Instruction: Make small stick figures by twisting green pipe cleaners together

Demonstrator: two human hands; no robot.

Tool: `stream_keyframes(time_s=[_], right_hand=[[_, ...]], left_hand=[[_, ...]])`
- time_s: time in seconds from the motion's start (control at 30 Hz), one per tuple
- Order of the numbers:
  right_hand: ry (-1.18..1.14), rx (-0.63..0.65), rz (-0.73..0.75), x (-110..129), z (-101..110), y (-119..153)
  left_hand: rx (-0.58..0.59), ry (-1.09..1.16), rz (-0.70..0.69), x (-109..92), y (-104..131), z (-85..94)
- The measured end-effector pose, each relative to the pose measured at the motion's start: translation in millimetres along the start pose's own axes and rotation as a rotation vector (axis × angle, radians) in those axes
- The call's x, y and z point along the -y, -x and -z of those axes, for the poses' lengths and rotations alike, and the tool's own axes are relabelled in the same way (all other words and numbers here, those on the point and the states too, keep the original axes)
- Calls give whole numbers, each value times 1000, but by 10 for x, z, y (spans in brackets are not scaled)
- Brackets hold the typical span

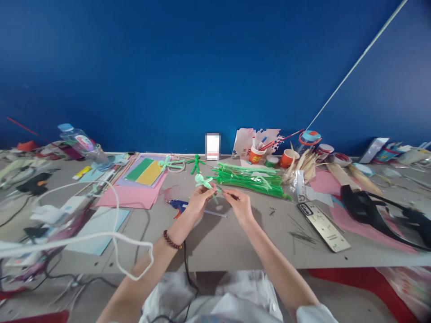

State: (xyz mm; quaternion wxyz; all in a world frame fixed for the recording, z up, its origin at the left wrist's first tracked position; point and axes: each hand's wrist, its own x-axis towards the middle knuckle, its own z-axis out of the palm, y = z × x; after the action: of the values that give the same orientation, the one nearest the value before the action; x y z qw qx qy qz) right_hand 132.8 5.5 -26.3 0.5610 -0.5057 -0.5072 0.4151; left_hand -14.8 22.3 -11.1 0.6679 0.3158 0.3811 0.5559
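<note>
Between the fingertips of my left hand (200, 197) is a light green pipe-cleaner figure (204, 181) with a round coiled head, arms and legs. My right hand (239, 204) is pinched just to the right, its fingertips close to the figure's lower part. What those fingertips hold is too small to make out. Under my left hand lies a blue hot glue gun (178, 206), with a clear glue stick (217, 214) beside it. Behind my hands a darker green pipe-cleaner figure (196, 164) lies near the wall, and a bundle of green pipe cleaners (251, 180) is to the right.
A phone (323, 225) and several thin wires (303, 237) lie at right. Coloured sheets (129, 197) and another light green figure (168, 163) are at left. A white cable (117, 235) loops over the left front. Paper cups (256, 155) stand by the blue wall.
</note>
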Motion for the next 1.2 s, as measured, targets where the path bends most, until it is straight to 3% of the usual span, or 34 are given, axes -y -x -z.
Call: stream_keyframes(time_s=[0.27,0.43,0.5,0.7,0.8,0.93,1.07,1.2], right_hand=[[23,145,-60,-3,-11,-1],[-5,147,-109,-52,-2,-19],[83,142,-41,-44,5,-3],[653,171,395,-10,12,35],[841,196,476,-24,10,23],[860,222,558,-26,11,18],[716,215,491,-33,1,24],[360,192,210,-67,-32,-4]], left_hand=[[-117,-279,-151,96,-22,16],[-179,-402,-198,111,-9,13],[-196,-367,-198,86,-6,15],[-174,-207,-167,-46,-4,-5],[-179,-223,-175,-55,-11,-9],[-177,-253,-179,12,-3,-19],[-139,-240,-145,66,19,-47],[-134,-182,-147,65,-8,-34]])
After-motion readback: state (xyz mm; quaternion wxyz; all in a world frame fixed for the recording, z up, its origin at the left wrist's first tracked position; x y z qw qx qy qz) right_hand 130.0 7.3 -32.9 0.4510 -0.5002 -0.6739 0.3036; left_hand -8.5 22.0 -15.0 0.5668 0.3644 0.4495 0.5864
